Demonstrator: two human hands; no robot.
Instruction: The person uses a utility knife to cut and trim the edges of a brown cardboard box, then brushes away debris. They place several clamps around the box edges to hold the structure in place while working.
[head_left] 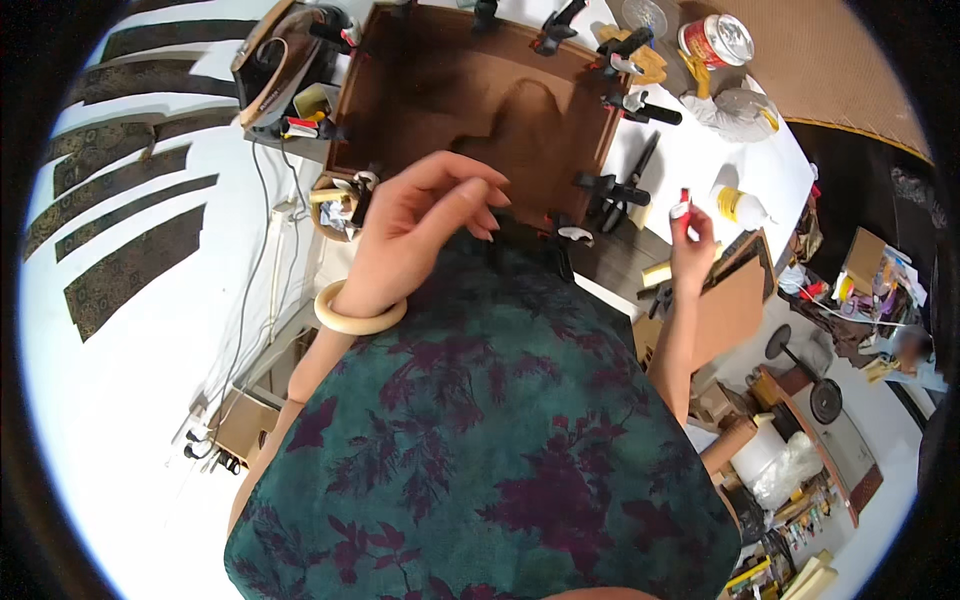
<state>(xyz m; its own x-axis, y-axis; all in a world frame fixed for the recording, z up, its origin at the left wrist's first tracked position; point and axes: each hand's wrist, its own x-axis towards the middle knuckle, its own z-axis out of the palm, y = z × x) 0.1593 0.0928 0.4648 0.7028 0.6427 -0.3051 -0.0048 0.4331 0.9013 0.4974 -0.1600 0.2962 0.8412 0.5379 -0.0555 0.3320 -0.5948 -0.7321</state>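
My left hand, with a pale bangle on its wrist, hovers over the near edge of a shallow brown box. Its fingers are loosely bent and apart, and nothing shows in them. Black clamps with red and grey parts grip the box's rim on several sides. To the right of the box, my right hand is closed on a small red-and-white piece, held upright at the fingertips; its exact kind cannot be made out. Near that hand lies a white bottle with a yellow label.
An iron-like appliance stands left of the box, beside a round container. Dark patterned strips hang on the white wall at left. At the far right of the table are a tin can and a plastic-wrapped item. Shelves with clutter stand lower right.
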